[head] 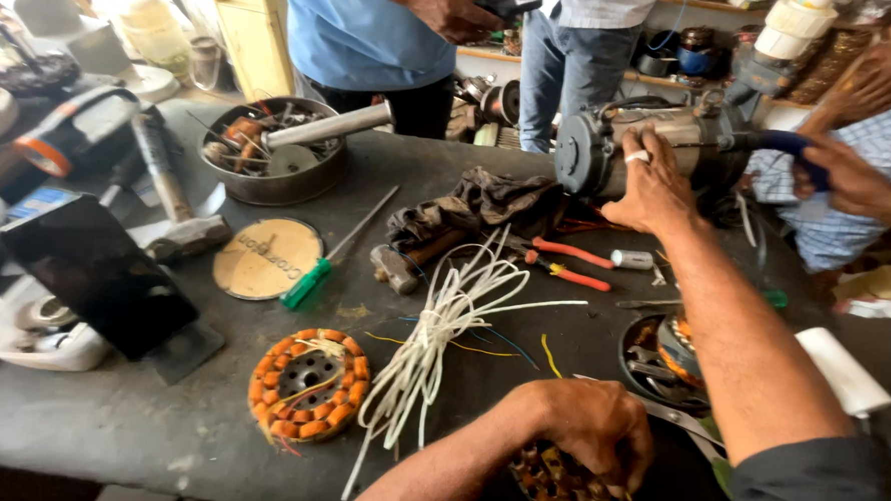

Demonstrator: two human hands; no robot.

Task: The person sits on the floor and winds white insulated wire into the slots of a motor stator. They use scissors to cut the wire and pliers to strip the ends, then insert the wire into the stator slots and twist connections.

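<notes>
The left hand [593, 432] curls its fingers down around a round copper-wound stator [560, 486] at the table's near edge. The right hand [654, 184], fingers spread, presses flat on one ribbed grey metal motor [661, 140]; a second, orange-wound stator [310, 383] lies well left of the left fingers.

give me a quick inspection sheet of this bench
surface: dark grey bench, dusty and crowded
job's things: left hand grips a wound stator at the near edge; right hand rests on a grey motor
clutter: second stator, hammer, green screwdriver, red pliers, rag, bowl of parts, phone
grips: both bare hands, closed on or pressed to their parts
cables: white wire bundle loose mid-bench
surroundings: other people stand behind; one other hand at the motor's right end
</notes>
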